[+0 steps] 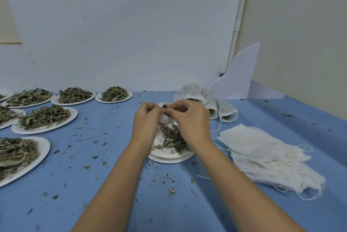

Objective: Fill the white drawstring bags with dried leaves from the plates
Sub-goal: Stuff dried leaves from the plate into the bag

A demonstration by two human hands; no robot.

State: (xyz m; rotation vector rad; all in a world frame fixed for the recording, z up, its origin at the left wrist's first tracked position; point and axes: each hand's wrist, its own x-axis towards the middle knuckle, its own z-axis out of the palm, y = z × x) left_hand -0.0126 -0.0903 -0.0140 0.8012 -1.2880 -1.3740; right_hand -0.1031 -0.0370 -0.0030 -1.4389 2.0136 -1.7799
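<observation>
I have the left hand [148, 117] and right hand [189, 117] both pinching the mouth of a white drawstring bag [163, 119]; it sits just above the centre plate [169, 159] of dried leaves [171, 139].

Plates [43, 130] left, bags [270, 156] right (seemingly stacked)

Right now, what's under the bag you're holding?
A white plate with dried leaves lies under the bag. The left hand and right hand hide the plate's far part.

White bag [163, 119], mouth up, just above centre plate [169, 158] w/ leaves [171, 138]. Empty bags [262, 156] stacked at right — filled ones [195, 91] behind.
</observation>
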